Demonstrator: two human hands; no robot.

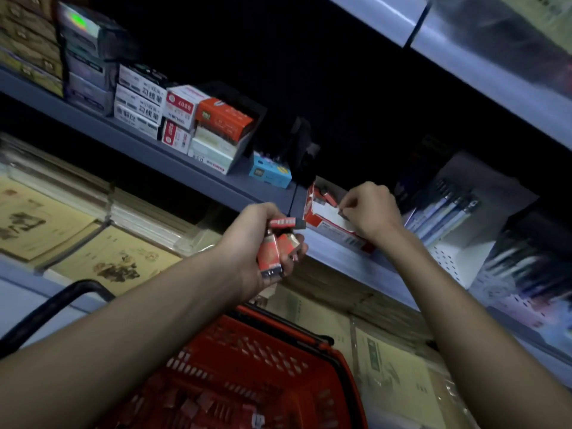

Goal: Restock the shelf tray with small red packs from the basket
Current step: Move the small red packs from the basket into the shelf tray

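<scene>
My left hand [247,243] grips several small red packs [277,247], held up just below the shelf edge. To its right a red and white shelf tray [328,222] stands on the blue-grey shelf [185,171], with a few red packs [325,195] visible at its back. Over the tray's right side my right hand [371,212] has its fingers curled, pinching a small dark-ended pack [342,212] at the tray's opening. Below, the red basket [247,373] hangs on my left forearm, with more red packs [192,407] in its bottom.
Stacked white and red boxes [185,119] and a light blue box [269,173] sit on the same shelf left of the tray. A dark hanging object [305,150] is just above the tray. Wrapped pens [448,209] lie to the right, paper stacks [62,218] on the shelf below.
</scene>
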